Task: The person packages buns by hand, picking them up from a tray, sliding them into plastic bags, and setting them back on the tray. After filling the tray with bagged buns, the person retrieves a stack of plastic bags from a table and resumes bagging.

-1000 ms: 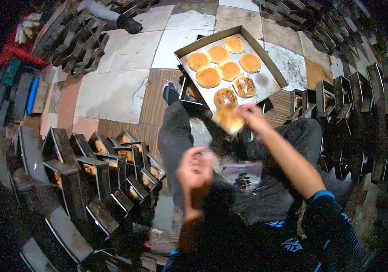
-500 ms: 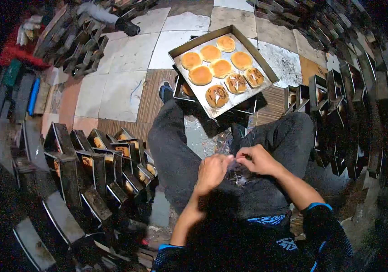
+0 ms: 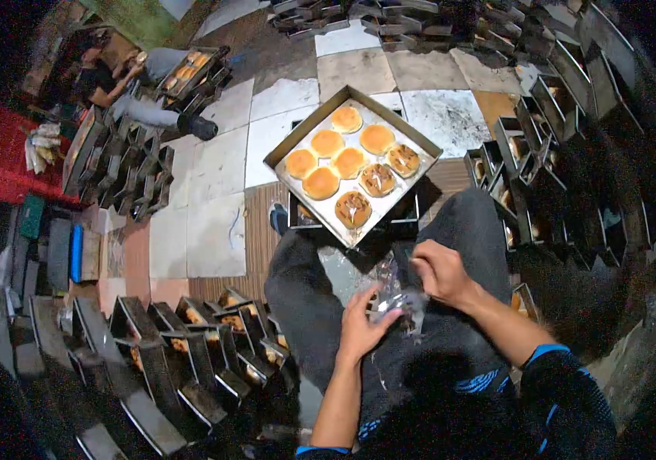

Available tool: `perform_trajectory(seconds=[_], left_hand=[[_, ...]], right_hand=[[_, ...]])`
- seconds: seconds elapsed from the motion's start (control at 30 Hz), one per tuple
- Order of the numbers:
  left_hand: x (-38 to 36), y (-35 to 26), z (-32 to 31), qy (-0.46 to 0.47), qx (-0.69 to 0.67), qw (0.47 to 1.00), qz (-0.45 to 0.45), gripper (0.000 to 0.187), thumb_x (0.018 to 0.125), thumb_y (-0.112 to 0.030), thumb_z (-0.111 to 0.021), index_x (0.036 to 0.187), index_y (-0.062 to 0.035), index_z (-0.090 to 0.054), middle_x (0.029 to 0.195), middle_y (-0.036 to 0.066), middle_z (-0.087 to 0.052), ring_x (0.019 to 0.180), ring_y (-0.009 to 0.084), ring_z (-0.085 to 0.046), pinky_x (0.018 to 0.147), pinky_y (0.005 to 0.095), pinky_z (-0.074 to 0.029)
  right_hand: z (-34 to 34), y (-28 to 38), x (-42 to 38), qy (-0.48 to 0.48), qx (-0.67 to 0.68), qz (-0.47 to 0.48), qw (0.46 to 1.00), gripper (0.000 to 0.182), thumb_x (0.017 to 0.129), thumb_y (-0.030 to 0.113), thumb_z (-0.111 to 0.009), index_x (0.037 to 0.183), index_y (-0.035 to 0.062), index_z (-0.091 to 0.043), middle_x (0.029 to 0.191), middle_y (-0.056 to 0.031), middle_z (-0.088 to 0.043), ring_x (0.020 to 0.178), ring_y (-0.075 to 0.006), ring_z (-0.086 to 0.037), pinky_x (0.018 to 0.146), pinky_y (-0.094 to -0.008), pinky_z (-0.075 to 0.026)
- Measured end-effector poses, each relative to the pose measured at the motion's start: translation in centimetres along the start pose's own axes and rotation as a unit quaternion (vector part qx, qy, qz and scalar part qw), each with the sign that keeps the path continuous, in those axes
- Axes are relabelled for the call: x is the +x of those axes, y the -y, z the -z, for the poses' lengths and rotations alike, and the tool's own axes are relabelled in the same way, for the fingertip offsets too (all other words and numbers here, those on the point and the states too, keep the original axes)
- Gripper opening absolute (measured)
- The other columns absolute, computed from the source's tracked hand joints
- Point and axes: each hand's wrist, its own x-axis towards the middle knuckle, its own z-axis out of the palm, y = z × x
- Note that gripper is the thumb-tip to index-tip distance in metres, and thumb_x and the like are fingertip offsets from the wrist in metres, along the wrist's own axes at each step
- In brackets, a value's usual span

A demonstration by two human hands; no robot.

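Both hands work over the person's lap on a clear plastic bag [image 3: 397, 300]. The left hand [image 3: 366, 326] has its fingers spread and curled against the bag's near side, touching it from below. The right hand [image 3: 439, 270] is pinched shut on the bag's upper edge. The plastic is crumpled and glinting, and whether anything sits inside it is hard to tell from this view.

Just beyond the knees lies a metal tray [image 3: 286, 157] with raised rims, set cornerwise on dark tins, carrying round buns [image 3: 328, 143]; the three nearest the person look darker on top. Its near corner comes close to the right hand, with a narrow gap between.

Rows of dark baking tins [image 3: 190, 353] crowd the left side and more tins [image 3: 527, 153] line the right. The tiled floor [image 3: 213, 192] beyond the tray's left edge is the widest open stretch. Another person [image 3: 105, 73] sits far off at upper left.
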Motion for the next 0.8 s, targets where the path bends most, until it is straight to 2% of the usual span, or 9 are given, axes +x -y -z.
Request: perform_trajectory(seconds=[0.07, 0.13, 0.37, 0.43, 0.5, 0.57, 0.67, 0.73, 0.8], left_hand=[[0.6, 1.7, 0.7, -0.037, -0.167, 0.985, 0.021, 0.051, 0.078, -0.029, -0.076, 0.119, -0.0045, -0.059, 0.095, 0.014, -0.063, 0.090, 0.0235, -0.062, 0.081, 0.0332, -0.049], [2.4, 2.4, 1.7, -0.075, -0.331, 0.939, 0.046, 0.052, 0.079, -0.029, -0.075, 0.120, -0.0021, -0.058, 0.097, 0.013, -0.062, 0.091, 0.0209, -0.062, 0.081, 0.0326, -0.050], [2.2, 4.1, -1.0, 0.052, 0.092, 0.992, 0.070, 0.042, 0.086, -0.037, -0.065, 0.107, -0.0019, -0.061, 0.111, 0.023, -0.063, 0.097, 0.0368, -0.063, 0.082, 0.0420, -0.049], [2.1, 4.0, -0.8, 0.194, -0.027, 0.969, 0.148, 0.058, 0.078, -0.045, -0.071, 0.118, -0.0055, -0.057, 0.104, 0.021, -0.065, 0.086, 0.0372, -0.066, 0.076, 0.0438, -0.051], [1.1, 2.7, -0.5, 0.153, 0.010, 0.981, 0.115, 0.055, 0.077, -0.043, -0.073, 0.115, -0.0066, -0.058, 0.096, 0.017, -0.067, 0.077, 0.0335, -0.067, 0.071, 0.0407, -0.052], [0.6, -0.3, 1.1, 0.036, -0.022, 0.989, 0.142, 0.037, 0.084, -0.033, -0.069, 0.106, -0.0041, -0.062, 0.091, 0.015, -0.067, 0.075, 0.0278, -0.066, 0.069, 0.0366, -0.052], [0.8, 3.4, 1.4, -0.045, -0.160, 0.984, 0.057, 0.027, 0.087, -0.022, -0.068, 0.105, -0.0033, -0.060, 0.089, 0.008, -0.065, 0.077, 0.0205, -0.065, 0.072, 0.0315, -0.052], [2.1, 2.7, 2.0, -0.163, -0.433, 0.879, 0.115, 0.017, 0.090, -0.013, -0.063, 0.103, -0.0030, -0.061, 0.087, 0.002, -0.063, 0.079, 0.0149, -0.063, 0.076, 0.0270, -0.051], [4.1, 2.1, 4.1, -0.204, -0.538, 0.802, 0.160, 0.012, 0.092, -0.014, -0.061, 0.098, -0.0038, -0.064, 0.080, 0.000, -0.062, 0.074, 0.0095, -0.060, 0.066, 0.0222, -0.048]], right_hand=[[0.4, 1.0, 0.5, -0.132, 0.121, -0.194, 0.965, 0.019, 0.082, 0.005, -0.064, 0.098, 0.0011, -0.056, 0.089, -0.0149, -0.061, 0.091, -0.0317, -0.060, 0.085, -0.0382, -0.046], [0.7, 1.6, 4.2, 0.010, 0.105, -0.129, 0.986, 0.022, 0.081, 0.008, -0.066, 0.100, 0.0011, -0.057, 0.090, -0.0155, -0.061, 0.091, -0.0320, -0.061, 0.085, -0.0387, -0.046], [-2.4, -3.8, 0.4, 0.429, 0.081, -0.284, 0.854, 0.030, 0.080, 0.025, -0.070, 0.101, 0.0045, -0.064, 0.082, -0.0126, -0.067, 0.077, -0.0344, -0.065, 0.073, -0.0424, -0.051], [-2.7, -2.5, -0.5, 0.358, 0.047, -0.237, 0.902, 0.021, 0.082, 0.018, -0.068, 0.098, 0.0046, -0.064, 0.074, -0.0103, -0.066, 0.072, -0.0353, -0.064, 0.070, -0.0417, -0.051], [-2.2, -1.8, -0.5, 0.350, 0.023, -0.216, 0.911, 0.017, 0.079, 0.009, -0.067, 0.096, 0.0044, -0.064, 0.076, -0.0116, -0.064, 0.073, -0.0353, -0.063, 0.069, -0.0412, -0.052], [-1.7, -1.3, 0.1, 0.190, -0.033, 0.032, 0.981, 0.019, 0.077, 0.005, -0.066, 0.096, 0.0034, -0.064, 0.081, -0.0131, -0.065, 0.074, -0.0340, -0.063, 0.068, -0.0415, -0.052], [0.5, 1.8, 3.1, -0.015, 0.027, -0.124, 0.992, 0.007, 0.084, -0.002, -0.059, 0.089, 0.0004, -0.064, 0.080, -0.0101, -0.065, 0.067, -0.0193, -0.062, 0.063, -0.0311, -0.051], [-0.1, 1.9, 4.1, -0.119, 0.156, -0.291, 0.937, 0.007, 0.089, 0.002, -0.059, 0.090, 0.0014, -0.066, 0.077, -0.0103, -0.066, 0.067, -0.0136, -0.062, 0.063, -0.0291, -0.051], [-1.5, 3.1, 4.8, -0.091, 0.159, -0.245, 0.952, 0.007, 0.087, 0.000, -0.060, 0.090, 0.0009, -0.066, 0.077, -0.0109, -0.066, 0.067, -0.0154, -0.063, 0.062, -0.0291, -0.050]])
